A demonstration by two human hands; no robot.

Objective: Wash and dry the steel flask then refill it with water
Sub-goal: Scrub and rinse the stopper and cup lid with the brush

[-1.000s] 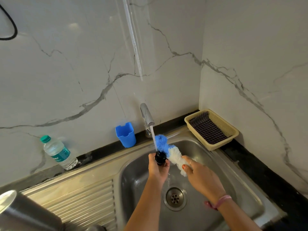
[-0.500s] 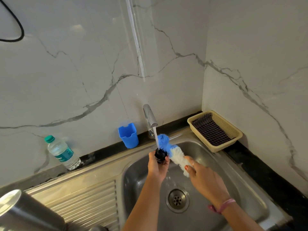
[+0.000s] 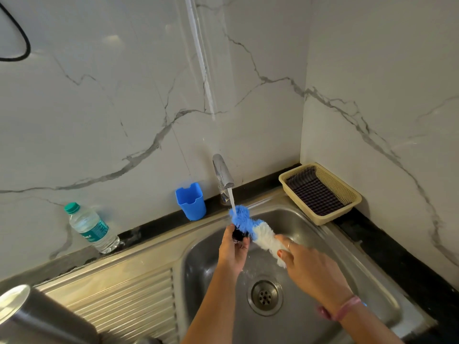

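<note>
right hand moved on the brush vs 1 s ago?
No clear move. The right hand still grips the brush beside the tap stream; only the camera shifted.

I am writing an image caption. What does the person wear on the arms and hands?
Both forearms are bare, with no sleeves in view. The right hand has a thin ring on one finger and a pink band around the wrist. The left hand shows no jewellery.

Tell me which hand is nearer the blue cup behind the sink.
Left. The left hand is just right of the blue cup; the right hand is farther right.
</note>
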